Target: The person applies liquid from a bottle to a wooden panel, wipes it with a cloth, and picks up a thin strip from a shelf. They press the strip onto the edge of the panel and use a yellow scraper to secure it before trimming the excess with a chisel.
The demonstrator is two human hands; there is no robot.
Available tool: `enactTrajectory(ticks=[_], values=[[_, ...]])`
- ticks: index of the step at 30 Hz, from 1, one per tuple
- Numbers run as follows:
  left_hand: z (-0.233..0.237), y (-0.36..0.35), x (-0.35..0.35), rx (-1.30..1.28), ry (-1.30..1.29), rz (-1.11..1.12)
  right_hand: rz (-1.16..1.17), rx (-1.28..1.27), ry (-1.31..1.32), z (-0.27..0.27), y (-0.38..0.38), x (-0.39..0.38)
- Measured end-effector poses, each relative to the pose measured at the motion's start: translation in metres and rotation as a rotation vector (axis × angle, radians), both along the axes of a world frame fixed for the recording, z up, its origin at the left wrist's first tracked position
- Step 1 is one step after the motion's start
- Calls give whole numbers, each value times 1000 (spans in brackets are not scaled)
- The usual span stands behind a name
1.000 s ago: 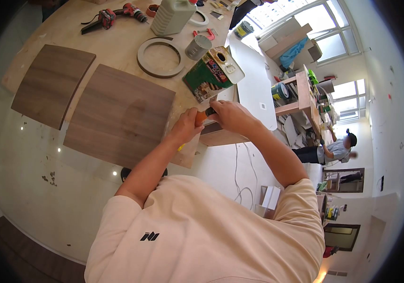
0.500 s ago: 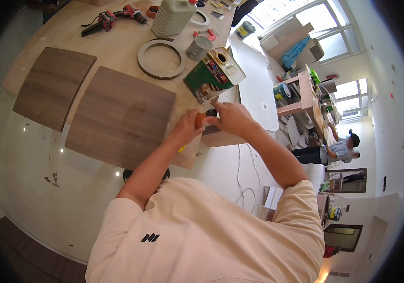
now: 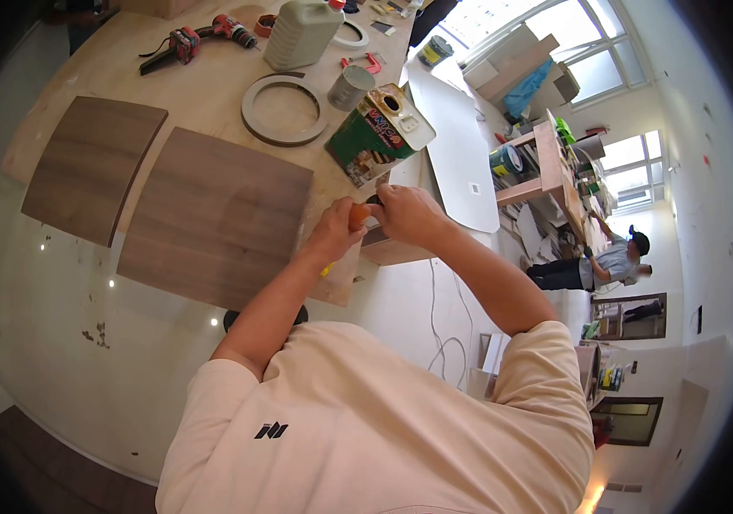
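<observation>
Far to the left of the hands we see a dark wood panel [image 3: 88, 167], and a second panel [image 3: 212, 218] lies just left of the left hand [image 3: 330, 233]. Beyond that hand, further up the workbench [image 3: 204, 86], rests a wooden ring [image 3: 281, 110]. The left hand is curled tight around a small orange object [image 3: 357, 214], held between both hands at the bench edge. Just beyond them stands a green tin [image 3: 377, 135]. The right hand [image 3: 411, 214] pinches the object's dark end; we cannot tell what the object is. Right of that hand lies a white board [image 3: 456, 146], and well beyond it another person [image 3: 610, 264] bends over.
</observation>
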State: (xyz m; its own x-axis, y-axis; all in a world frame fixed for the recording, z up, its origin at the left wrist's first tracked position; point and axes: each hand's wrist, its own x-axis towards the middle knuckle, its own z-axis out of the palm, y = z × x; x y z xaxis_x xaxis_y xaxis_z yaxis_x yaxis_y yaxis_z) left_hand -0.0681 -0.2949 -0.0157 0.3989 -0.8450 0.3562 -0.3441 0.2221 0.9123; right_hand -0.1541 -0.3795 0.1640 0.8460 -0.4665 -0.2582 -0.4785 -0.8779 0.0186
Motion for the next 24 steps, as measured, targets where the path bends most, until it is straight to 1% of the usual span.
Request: enactTrajectory(ticks=[3,6,9,12,15,17,20,21,24], values=[[-1,-3,2,30,-3,-27,-107,-38,21,-1,8,3],[2,-2,5,58,9,-42,-35,-2,-40,2,3,-4],[2,0,4,46,16,-33,221,120,-186,0,-8,-16],[2,1,5,42,3,-42,305,104,-94,1,-20,-15],[1,-2,3,48,28,-36,153,142,-85,-1,-16,-11],[-1,-4,-1,44,45,-12,23,119,-111,-19,-17,-14],[-1,-4,-3,34,133,-46,-135,77,-128,-20,-6,-13],[0,-3,-2,28,117,-46,-182,66,-129,-17,-1,-12],[2,-3,2,31,81,-54,45,70,-192,-8,-10,-14]])
